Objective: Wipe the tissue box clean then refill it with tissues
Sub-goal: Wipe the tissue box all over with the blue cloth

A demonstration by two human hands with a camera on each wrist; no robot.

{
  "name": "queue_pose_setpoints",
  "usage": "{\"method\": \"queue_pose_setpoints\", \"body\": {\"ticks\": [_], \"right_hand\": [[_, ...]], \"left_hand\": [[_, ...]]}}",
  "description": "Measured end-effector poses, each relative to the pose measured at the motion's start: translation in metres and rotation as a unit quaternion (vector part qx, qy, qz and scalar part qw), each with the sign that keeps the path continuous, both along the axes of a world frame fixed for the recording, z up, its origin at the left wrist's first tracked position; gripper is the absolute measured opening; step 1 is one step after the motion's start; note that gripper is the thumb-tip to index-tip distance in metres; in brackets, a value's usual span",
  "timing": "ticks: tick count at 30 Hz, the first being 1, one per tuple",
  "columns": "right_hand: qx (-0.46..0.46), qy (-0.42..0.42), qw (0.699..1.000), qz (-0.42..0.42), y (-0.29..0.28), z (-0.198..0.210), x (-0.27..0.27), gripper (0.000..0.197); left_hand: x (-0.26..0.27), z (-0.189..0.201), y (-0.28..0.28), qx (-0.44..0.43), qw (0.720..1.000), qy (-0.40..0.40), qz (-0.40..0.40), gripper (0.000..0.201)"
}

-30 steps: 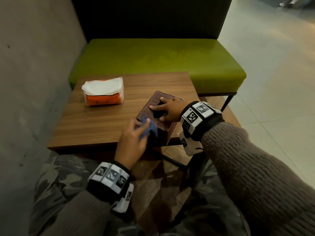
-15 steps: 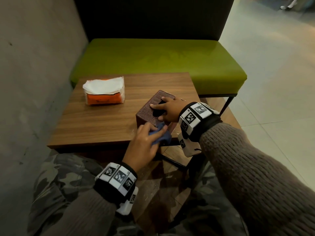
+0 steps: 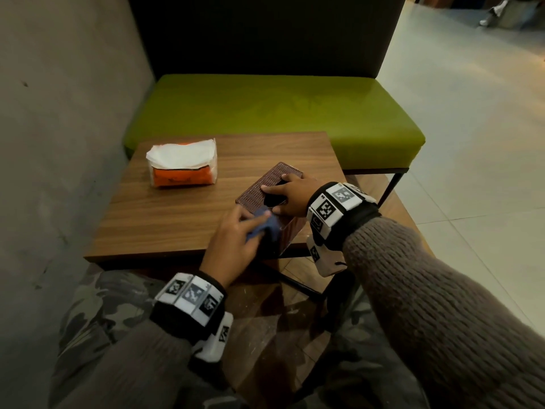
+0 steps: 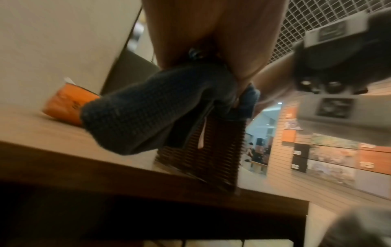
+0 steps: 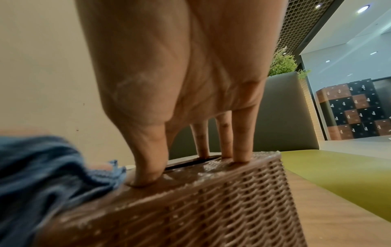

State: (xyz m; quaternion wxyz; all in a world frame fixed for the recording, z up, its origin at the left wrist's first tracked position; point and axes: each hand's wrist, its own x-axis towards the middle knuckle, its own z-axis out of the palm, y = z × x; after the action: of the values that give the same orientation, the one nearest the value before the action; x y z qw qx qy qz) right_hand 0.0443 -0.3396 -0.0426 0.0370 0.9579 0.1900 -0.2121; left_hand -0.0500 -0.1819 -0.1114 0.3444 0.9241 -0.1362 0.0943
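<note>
A brown woven tissue box point(image 3: 265, 184) stands near the right front corner of the wooden table point(image 3: 177, 214). My right hand point(image 3: 290, 194) presses down on its top, fingers point(image 5: 241, 142) straight beside the dark slot and the thumb near the front edge. My left hand point(image 3: 236, 234) grips a blue cloth point(image 3: 267, 224) against the box's near top edge and front face. The left wrist view shows the cloth point(image 4: 148, 108) bunched under my fingers and draped over the box point(image 4: 211, 158). An orange tissue pack point(image 3: 182, 166) with white tissues on top lies at the table's back left.
A green bench seat point(image 3: 265, 113) with a dark backrest stands behind the table. A grey wall point(image 3: 59, 128) runs along the left. A tiled floor point(image 3: 472, 143) lies to the right. The box sits close to the table's near edge, above my camouflage trousers point(image 3: 103, 305).
My left hand slid the cloth to the right along the box's near end and now holds it at the near top edge. My right hand stayed on the box's top.
</note>
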Motion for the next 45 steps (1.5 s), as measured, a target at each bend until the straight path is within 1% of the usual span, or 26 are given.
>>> {"method": "queue_pose_setpoints", "body": {"ticks": [1, 3, 6, 8, 10, 12, 13, 15, 17, 19, 21, 24, 27, 29, 31, 33, 35, 38, 39, 40, 43, 44, 45], "right_hand": [[-0.002, 0.003, 1.0, 0.0, 0.001, 0.0, 0.001, 0.064], [-0.013, 0.012, 1.0, 0.004, 0.003, 0.004, 0.002, 0.069], [-0.019, 0.008, 1.0, 0.021, 0.005, 0.015, 0.002, 0.076], [-0.017, 0.001, 0.999, 0.033, 0.003, 0.019, 0.001, 0.077], [-0.008, -0.001, 0.999, 0.033, 0.0, 0.018, 0.0, 0.077], [0.021, 0.005, 1.0, 0.021, -0.002, 0.013, -0.001, 0.078], [0.04, 0.006, 0.999, 0.012, -0.003, 0.01, -0.002, 0.078], [0.047, 0.0, 0.999, -0.004, -0.002, 0.007, -0.003, 0.079], [0.027, -0.01, 0.999, -0.015, -0.001, 0.004, -0.007, 0.078], [0.005, -0.033, 0.999, -0.027, 0.001, 0.002, -0.011, 0.075], [-0.008, -0.064, 0.997, -0.042, 0.006, 0.001, -0.014, 0.071], [-0.015, -0.081, 0.995, -0.055, 0.019, 0.0, -0.014, 0.069], [-0.015, -0.062, 0.997, -0.046, 0.02, 0.007, -0.01, 0.068], [-0.018, -0.027, 0.999, -0.035, 0.015, 0.015, -0.005, 0.07], [-0.019, 0.008, 0.999, -0.027, 0.009, 0.02, -0.001, 0.073], [-0.011, 0.015, 0.999, -0.029, 0.007, 0.021, 0.001, 0.074], [-0.003, 0.001, 1.0, -0.027, 0.007, 0.019, 0.001, 0.074], [0.007, -0.016, 1.0, -0.023, 0.006, 0.014, -0.001, 0.072], [0.019, -0.016, 0.999, -0.028, 0.005, 0.013, -0.002, 0.071], [0.029, -0.016, 0.999, -0.03, 0.003, 0.011, -0.002, 0.071], [0.033, -0.015, 0.999, -0.021, 0.001, 0.009, -0.002, 0.072], [0.035, -0.017, 0.999, -0.017, 0.0, 0.01, -0.002, 0.072], [0.037, -0.017, 0.999, -0.015, 0.0, 0.011, -0.001, 0.072]], "left_hand": [[0.01, 0.001, 0.011, 0.003, 1.0, 0.008, 0.029, 0.046], [0.024, 0.007, 0.028, 0.033, 0.997, -0.008, 0.066, 0.04], [0.037, 0.015, 0.037, 0.081, 0.995, -0.01, 0.059, 0.038], [0.043, 0.019, 0.04, 0.094, 0.994, -0.004, 0.05, 0.037], [0.048, 0.023, 0.042, 0.104, 0.994, 0.001, 0.044, 0.034], [0.052, 0.026, 0.043, 0.115, 0.992, 0.011, 0.042, 0.033], [0.053, 0.027, 0.042, 0.11, 0.993, 0.015, 0.045, 0.033], [0.05, 0.025, 0.041, 0.078, 0.994, 0.019, 0.068, 0.03], [0.039, 0.019, 0.039, 0.042, 0.995, 0.02, 0.088, 0.022], [0.02, 0.01, 0.04, 0.01, 0.996, 0.015, 0.088, 0.017], [0.001, 0.005, 0.042, -0.023, 0.997, 0.0, 0.074, 0.021], [-0.002, 0.004, 0.049, -0.039, 0.995, -0.041, 0.078, 0.029], [0.012, 0.005, 0.044, -0.023, 0.995, -0.049, 0.086, 0.03], [0.017, 0.004, 0.038, -0.014, 0.995, -0.041, 0.091, 0.03], [0.021, 0.0, 0.037, -0.022, 0.993, -0.044, 0.107, 0.032], [0.019, -0.002, 0.034, -0.03, 0.991, -0.054, 0.121, 0.034], [0.009, -0.001, 0.021, -0.028, 0.994, -0.053, 0.09, 0.039], [-0.002, 0.003, 0.006, 0.024, 0.998, -0.049, -0.003, 0.046], [0.002, 0.004, 0.011, 0.024, 0.999, -0.042, -0.007, 0.046], [0.009, 0.005, 0.018, 0.014, 0.999, -0.032, 0.012, 0.043], [0.029, 0.0, 0.042, -0.022, 0.993, -0.035, 0.111, 0.029], [0.029, 0.0, 0.043, -0.02, 0.991, -0.037, 0.125, 0.027], [0.025, 0.001, 0.037, -0.011, 0.992, -0.036, 0.122, 0.03]]}}
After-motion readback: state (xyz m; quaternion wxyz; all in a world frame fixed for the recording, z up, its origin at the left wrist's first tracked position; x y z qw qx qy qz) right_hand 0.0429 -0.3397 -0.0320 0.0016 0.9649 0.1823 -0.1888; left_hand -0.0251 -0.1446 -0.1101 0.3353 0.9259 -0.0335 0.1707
